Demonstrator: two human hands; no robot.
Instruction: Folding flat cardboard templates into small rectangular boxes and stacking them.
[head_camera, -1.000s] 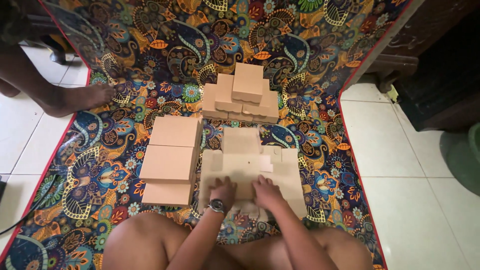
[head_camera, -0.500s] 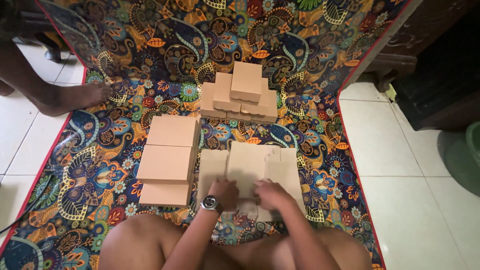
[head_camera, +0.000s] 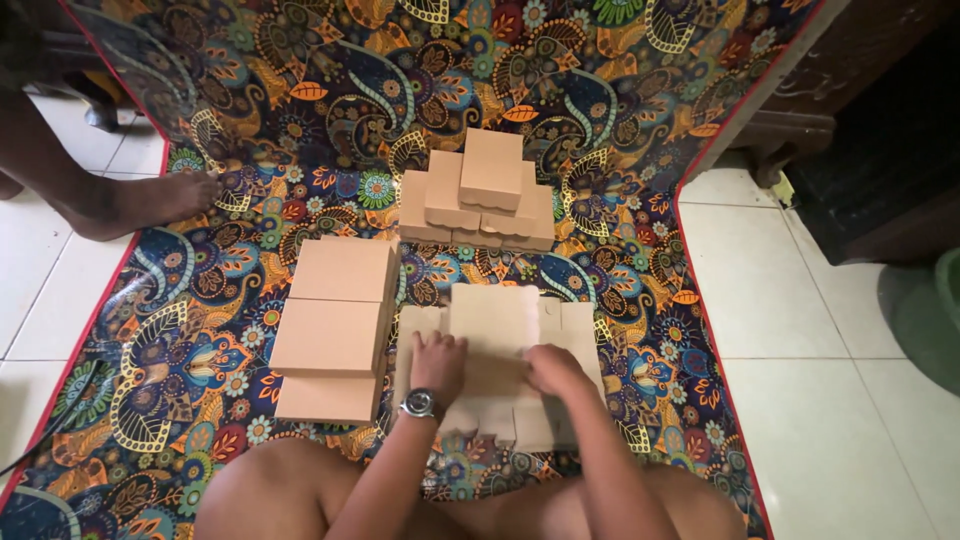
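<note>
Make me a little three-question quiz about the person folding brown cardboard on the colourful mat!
1. True or false: both hands rest on the flat cardboard sheet.
2. Which wrist wears the watch? A) left B) right C) neither
3. Fill in: the row of folded boxes lies to the ____ of the left hand.

Key
1. True: the left hand and the right hand both press on the sheet.
2. A
3. left; a separate pile of boxes sits farther up the patterned mat.
</note>
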